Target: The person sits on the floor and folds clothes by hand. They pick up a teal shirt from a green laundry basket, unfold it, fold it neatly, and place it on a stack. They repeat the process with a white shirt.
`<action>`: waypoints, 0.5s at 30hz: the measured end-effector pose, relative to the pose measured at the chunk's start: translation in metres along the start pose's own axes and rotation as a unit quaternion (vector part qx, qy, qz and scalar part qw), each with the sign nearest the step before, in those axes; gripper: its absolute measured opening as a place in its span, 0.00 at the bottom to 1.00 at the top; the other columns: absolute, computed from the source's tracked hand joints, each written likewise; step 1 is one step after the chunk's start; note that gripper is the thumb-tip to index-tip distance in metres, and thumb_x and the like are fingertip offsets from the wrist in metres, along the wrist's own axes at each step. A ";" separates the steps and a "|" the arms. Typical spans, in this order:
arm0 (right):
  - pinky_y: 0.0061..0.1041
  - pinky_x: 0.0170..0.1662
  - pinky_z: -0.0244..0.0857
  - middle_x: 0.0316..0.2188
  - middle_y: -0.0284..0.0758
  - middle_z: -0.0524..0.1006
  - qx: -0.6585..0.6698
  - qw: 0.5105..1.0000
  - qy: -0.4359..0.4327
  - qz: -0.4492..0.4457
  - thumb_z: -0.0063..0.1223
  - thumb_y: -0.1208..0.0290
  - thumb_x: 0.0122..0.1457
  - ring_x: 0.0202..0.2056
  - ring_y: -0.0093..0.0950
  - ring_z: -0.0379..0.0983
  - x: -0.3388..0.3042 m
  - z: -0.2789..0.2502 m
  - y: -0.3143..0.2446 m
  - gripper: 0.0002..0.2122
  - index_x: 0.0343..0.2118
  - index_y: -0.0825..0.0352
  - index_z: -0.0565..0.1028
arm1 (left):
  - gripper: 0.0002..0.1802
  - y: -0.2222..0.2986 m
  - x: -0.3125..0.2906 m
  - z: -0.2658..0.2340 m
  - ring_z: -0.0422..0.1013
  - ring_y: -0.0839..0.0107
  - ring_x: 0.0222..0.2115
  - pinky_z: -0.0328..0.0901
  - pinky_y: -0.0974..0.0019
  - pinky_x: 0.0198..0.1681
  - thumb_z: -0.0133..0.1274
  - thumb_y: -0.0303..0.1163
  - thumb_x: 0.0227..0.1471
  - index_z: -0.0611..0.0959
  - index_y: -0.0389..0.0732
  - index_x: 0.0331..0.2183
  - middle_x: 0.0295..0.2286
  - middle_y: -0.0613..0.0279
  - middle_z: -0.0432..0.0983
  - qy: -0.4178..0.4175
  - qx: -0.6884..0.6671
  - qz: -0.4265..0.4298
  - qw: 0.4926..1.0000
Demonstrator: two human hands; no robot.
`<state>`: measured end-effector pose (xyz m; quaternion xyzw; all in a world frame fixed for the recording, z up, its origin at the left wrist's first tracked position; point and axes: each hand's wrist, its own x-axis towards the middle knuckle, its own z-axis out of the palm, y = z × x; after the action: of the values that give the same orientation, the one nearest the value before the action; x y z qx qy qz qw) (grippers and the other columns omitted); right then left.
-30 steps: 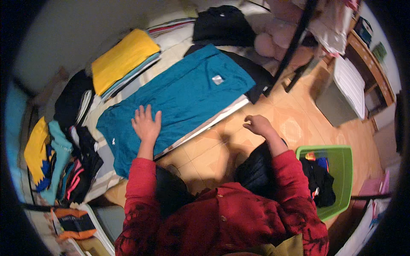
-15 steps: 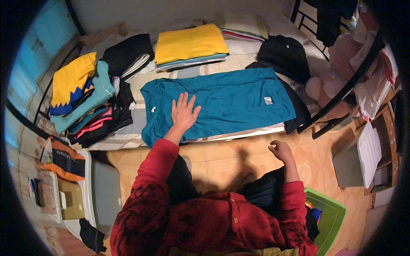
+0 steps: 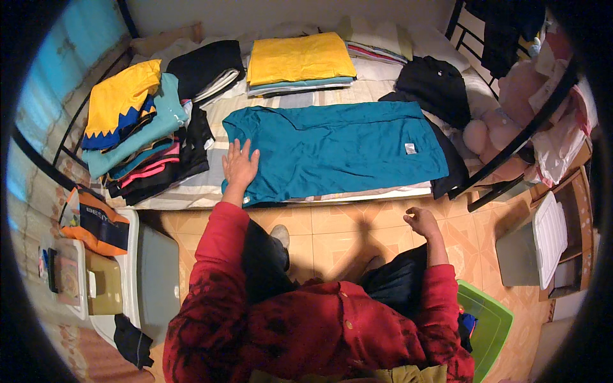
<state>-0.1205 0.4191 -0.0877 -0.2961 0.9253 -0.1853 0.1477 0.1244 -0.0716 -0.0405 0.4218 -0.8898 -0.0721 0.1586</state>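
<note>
A teal shirt (image 3: 332,150) is spread along the front of the bed, folded lengthwise, with a small white label (image 3: 410,149) near its right end. My left hand (image 3: 240,167) lies flat at the shirt's left end, fingers stretched out. Off the bed's front edge, my right hand (image 3: 423,223) hovers above the floor with loosely curled, parted fingers and nothing visible in them. Under the shirt's right end, part of a dark garment (image 3: 452,167) shows.
Folded clothes in yellow (image 3: 300,57), black (image 3: 204,67) and mixed colours (image 3: 131,134) are stacked on the bed. A black garment (image 3: 434,89) lies at the back right. Metal bed posts (image 3: 523,131) frame both sides. A green bin (image 3: 488,325) and grey boxes (image 3: 158,287) stand on the floor.
My left hand has slid left across the shirt from its upper part to its left end. My right hand stays in nearly the same place. The view has shifted slightly.
</note>
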 end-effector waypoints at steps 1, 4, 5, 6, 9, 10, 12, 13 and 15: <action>0.36 0.39 0.70 0.30 0.45 0.80 0.000 1.000 -0.002 0.003 0.58 0.55 0.52 0.34 0.40 0.78 0.001 0.001 0.000 0.18 0.40 0.64 0.78 | 0.32 -0.001 0.000 0.000 0.45 0.59 0.64 0.40 0.45 0.64 0.38 0.57 0.58 0.65 0.54 0.60 0.62 0.55 0.51 -0.002 0.004 0.000 1.000; 0.36 0.40 0.70 0.30 0.45 0.80 0.012 0.999 -0.019 0.022 0.58 0.55 0.52 0.35 0.40 0.78 0.003 0.004 -0.001 0.18 0.40 0.64 0.79 | 0.32 0.000 0.000 0.000 0.44 0.60 0.64 0.39 0.45 0.64 0.37 0.57 0.58 0.65 0.54 0.60 0.63 0.56 0.50 -0.005 0.014 -0.004 1.000; 0.36 0.40 0.70 0.30 0.45 0.80 0.006 1.000 -0.014 0.009 0.58 0.55 0.52 0.35 0.40 0.78 0.004 0.005 0.000 0.18 0.40 0.64 0.79 | 0.32 0.000 0.000 0.000 0.44 0.60 0.64 0.39 0.45 0.64 0.37 0.56 0.58 0.65 0.54 0.60 0.63 0.56 0.50 -0.006 0.005 -0.005 1.000; 0.36 0.40 0.70 0.30 0.45 0.80 0.006 1.000 -0.016 0.009 0.58 0.55 0.52 0.35 0.40 0.78 0.005 0.005 0.000 0.18 0.40 0.64 0.79 | 0.32 0.001 0.000 0.000 0.44 0.60 0.64 0.39 0.45 0.64 0.37 0.56 0.58 0.65 0.54 0.60 0.63 0.57 0.50 -0.009 0.001 -0.007 1.000; 0.30 0.27 0.70 0.25 0.45 0.79 0.004 0.999 -0.008 -0.033 0.59 0.59 0.54 0.21 0.31 0.77 0.005 0.007 0.002 0.18 0.42 0.69 0.77 | 0.32 0.000 0.000 0.000 0.45 0.60 0.64 0.39 0.44 0.64 0.38 0.56 0.58 0.66 0.54 0.59 0.63 0.56 0.51 -0.006 -0.006 -0.007 1.000; 0.30 0.27 0.70 0.25 0.45 0.79 0.000 0.999 -0.009 -0.032 0.59 0.59 0.54 0.21 0.31 0.77 0.004 0.007 0.003 0.19 0.42 0.69 0.77 | 0.32 0.000 0.000 0.000 0.45 0.59 0.64 0.39 0.44 0.64 0.38 0.56 0.58 0.66 0.54 0.59 0.62 0.56 0.51 -0.007 -0.002 -0.006 1.000; 0.36 0.42 0.69 0.32 0.44 0.80 0.013 0.998 -0.040 0.042 0.57 0.53 0.52 0.36 0.40 0.77 0.003 0.008 0.003 0.19 0.40 0.63 0.79 | 0.32 -0.001 0.000 0.000 0.46 0.58 0.64 0.41 0.43 0.63 0.38 0.56 0.57 0.66 0.53 0.59 0.62 0.55 0.52 -0.002 0.006 -0.005 1.000; 0.37 0.42 0.69 0.33 0.43 0.80 -0.003 0.999 -0.029 0.017 0.57 0.53 0.52 0.37 0.40 0.77 0.002 0.009 0.002 0.19 0.40 0.63 0.79 | 0.32 -0.001 0.002 0.001 0.47 0.58 0.64 0.41 0.42 0.63 0.38 0.56 0.57 0.67 0.53 0.59 0.62 0.55 0.52 -0.001 0.011 0.001 1.000; 0.37 0.43 0.69 0.35 0.43 0.80 -0.021 0.999 -0.024 0.018 0.57 0.53 0.52 0.38 0.41 0.76 0.001 0.008 0.001 0.19 0.40 0.62 0.79 | 0.32 -0.002 0.004 0.002 0.47 0.57 0.63 0.43 0.41 0.62 0.38 0.55 0.58 0.67 0.53 0.59 0.62 0.55 0.53 0.000 0.023 0.003 1.000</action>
<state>-0.1188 0.4168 -0.0952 -0.2865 0.9305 -0.1556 0.1667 0.1234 -0.0759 -0.0423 0.4224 -0.8926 -0.0512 0.1493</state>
